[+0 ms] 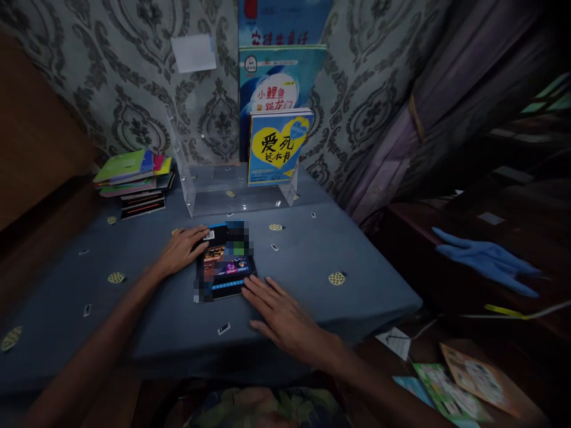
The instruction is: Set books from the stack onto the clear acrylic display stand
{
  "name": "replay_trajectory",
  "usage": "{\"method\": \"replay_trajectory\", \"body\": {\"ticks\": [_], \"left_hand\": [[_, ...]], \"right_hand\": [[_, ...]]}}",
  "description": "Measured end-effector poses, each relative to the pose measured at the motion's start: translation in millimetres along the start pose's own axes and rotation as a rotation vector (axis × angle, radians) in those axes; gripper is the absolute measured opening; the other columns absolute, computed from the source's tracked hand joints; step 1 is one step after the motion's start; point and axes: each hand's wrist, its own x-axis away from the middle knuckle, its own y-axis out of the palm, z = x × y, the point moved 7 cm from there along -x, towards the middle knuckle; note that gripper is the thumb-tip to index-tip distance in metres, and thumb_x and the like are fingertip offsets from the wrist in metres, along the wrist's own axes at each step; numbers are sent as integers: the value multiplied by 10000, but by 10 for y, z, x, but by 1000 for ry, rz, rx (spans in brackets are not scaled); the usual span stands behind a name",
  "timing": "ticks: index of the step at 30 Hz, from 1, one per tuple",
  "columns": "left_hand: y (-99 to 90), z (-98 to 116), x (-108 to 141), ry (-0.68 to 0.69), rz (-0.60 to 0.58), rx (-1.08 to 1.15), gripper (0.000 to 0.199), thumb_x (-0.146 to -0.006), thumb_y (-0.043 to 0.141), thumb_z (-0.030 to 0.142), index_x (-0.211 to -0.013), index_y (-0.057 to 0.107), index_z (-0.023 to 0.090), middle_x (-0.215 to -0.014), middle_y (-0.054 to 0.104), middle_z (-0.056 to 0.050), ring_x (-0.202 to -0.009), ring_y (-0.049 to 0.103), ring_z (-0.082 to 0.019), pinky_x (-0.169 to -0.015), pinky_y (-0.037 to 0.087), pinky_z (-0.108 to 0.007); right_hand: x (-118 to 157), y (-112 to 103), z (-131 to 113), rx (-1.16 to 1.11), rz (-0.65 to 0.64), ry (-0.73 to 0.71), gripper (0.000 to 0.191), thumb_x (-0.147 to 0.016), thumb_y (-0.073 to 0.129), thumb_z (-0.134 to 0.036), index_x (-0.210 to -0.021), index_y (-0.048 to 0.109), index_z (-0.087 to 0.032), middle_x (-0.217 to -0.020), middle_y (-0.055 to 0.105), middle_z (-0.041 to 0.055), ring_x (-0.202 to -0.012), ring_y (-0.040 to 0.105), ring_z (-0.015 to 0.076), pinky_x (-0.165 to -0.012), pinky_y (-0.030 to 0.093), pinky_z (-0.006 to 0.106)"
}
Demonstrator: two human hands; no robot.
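A dark book with small coloured pictures lies flat on the blue-grey tablecloth, partly blurred out. My left hand rests at its upper left edge, fingers spread and reaching onto the cover. At the lower right corner is my right hand, its fingers apart and the fingertips touching the book's edge. Behind the book stands a clear acrylic rack. A blue book with a yellow heart stands upright at the rack's right side, with taller books behind it.
A stack of colourful books sits at the table's back left. White paper is on the patterned wall. To the right, beyond the table edge, are a blue glove, a cable, and several picture books lower down.
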Motion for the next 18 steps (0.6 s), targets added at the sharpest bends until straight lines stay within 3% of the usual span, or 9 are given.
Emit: {"method": "replay_trajectory", "body": {"ticks": [11,18], "left_hand": [[118,450,-553,185,-116,-4,541,-1027,364,529,-1440,527,221,-1479,551,-109,-1369,499,-261,-1123,348,-441],[255,572,-817,184,-136,21,534,-1034,351,523,-1435,524,216,-1503,526,-115,-1400,468,-271,-1136,329,-473]], "right_hand": [[8,-10,13,-20,1,22,595,-1006,544,-382,-1547,376,-201,-1578,423,107,-1492,341,244,-1238,306,494],[13,-21,8,-30,17,20,611,-1000,557,-375,-1547,371,-176,-1575,427,115,-1490,346,244,-1242,300,491]]}}
